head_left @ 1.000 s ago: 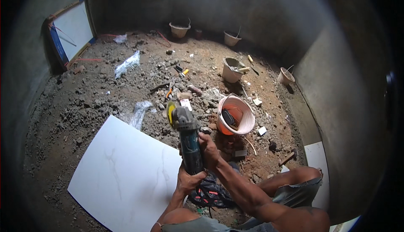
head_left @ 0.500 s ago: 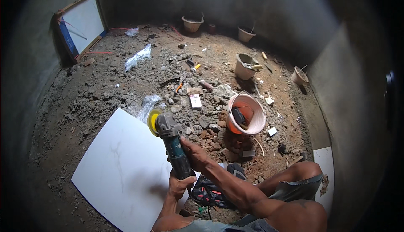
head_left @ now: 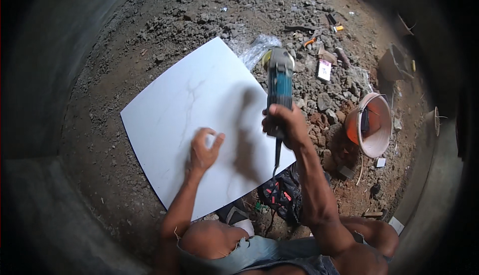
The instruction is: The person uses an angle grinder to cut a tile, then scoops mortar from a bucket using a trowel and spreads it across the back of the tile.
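Head view shows a person crouching over a big white tile (head_left: 199,120) that lies flat on a dirt floor full of stones.

The right hand (head_left: 283,124) is wrapped tight around the back end of a blue-green grinder (head_left: 279,83). The fingers are closed all the way round the handle. The grinder is a long thing, and its long line runs straight away from the person, from the hand out to the far end. Its round head sits at that far end, just past the tile's right edge, over the stones. A dark cord (head_left: 276,158) hangs down from the hand, across the near right part of the tile.

The left hand (head_left: 202,150) rests on the tile near its middle. The fingers are bent and a little spread, pressing on the white top. It holds nothing.

So the tile lies to the left of the grinder, and the left hand is the one already on it. The right hand is at the tile's right edge.

Right of the tile there is an orange bucket (head_left: 371,123) tipped on its side. Beyond the tile's far corner lies a clear plastic bag (head_left: 257,49). A dark bag (head_left: 282,195) sits by the tile's near edge, close to the person's knees.
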Tool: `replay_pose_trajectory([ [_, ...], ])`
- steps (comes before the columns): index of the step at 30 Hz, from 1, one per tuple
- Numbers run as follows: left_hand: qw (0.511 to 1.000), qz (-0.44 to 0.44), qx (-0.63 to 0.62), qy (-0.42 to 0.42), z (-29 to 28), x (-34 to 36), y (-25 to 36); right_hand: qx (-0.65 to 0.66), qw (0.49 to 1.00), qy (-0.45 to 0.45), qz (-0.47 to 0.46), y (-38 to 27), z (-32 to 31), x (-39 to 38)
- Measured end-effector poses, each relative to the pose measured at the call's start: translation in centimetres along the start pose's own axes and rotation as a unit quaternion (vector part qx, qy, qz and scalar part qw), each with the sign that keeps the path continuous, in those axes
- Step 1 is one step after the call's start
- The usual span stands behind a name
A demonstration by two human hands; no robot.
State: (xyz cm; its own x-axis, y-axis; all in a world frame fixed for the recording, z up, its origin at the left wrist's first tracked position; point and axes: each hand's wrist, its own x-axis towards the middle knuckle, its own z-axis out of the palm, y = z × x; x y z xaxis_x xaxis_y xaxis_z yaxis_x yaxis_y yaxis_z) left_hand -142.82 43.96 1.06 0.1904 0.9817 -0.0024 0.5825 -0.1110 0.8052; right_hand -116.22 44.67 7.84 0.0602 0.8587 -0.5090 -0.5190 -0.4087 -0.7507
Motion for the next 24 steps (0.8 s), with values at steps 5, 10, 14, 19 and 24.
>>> replay_pose_trajectory([
  [5,0.954,0.049,0.287,0.073,-1.8,2.9,-7.2,-0.199,0.975,-0.016,-0.103,-0.3,0.3,7.5],
  [10,0.913,-0.064,0.402,0.017,-0.8,3.8,-9.7,-0.492,0.858,0.049,-0.136,-0.1,3.1,14.5],
  [14,0.908,-0.048,0.414,0.031,-0.7,3.6,-9.7,-0.527,0.842,0.009,-0.114,0.5,5.6,18.1],
  [19,0.909,-0.048,0.413,0.010,-0.5,4.1,-9.5,-0.591,0.796,-0.024,-0.129,2.0,5.6,19.9],
  [24,0.910,-0.049,0.412,0.001,-0.2,4.3,-9.1,-0.590,0.791,-0.031,-0.158,1.3,5.2,21.8],
])
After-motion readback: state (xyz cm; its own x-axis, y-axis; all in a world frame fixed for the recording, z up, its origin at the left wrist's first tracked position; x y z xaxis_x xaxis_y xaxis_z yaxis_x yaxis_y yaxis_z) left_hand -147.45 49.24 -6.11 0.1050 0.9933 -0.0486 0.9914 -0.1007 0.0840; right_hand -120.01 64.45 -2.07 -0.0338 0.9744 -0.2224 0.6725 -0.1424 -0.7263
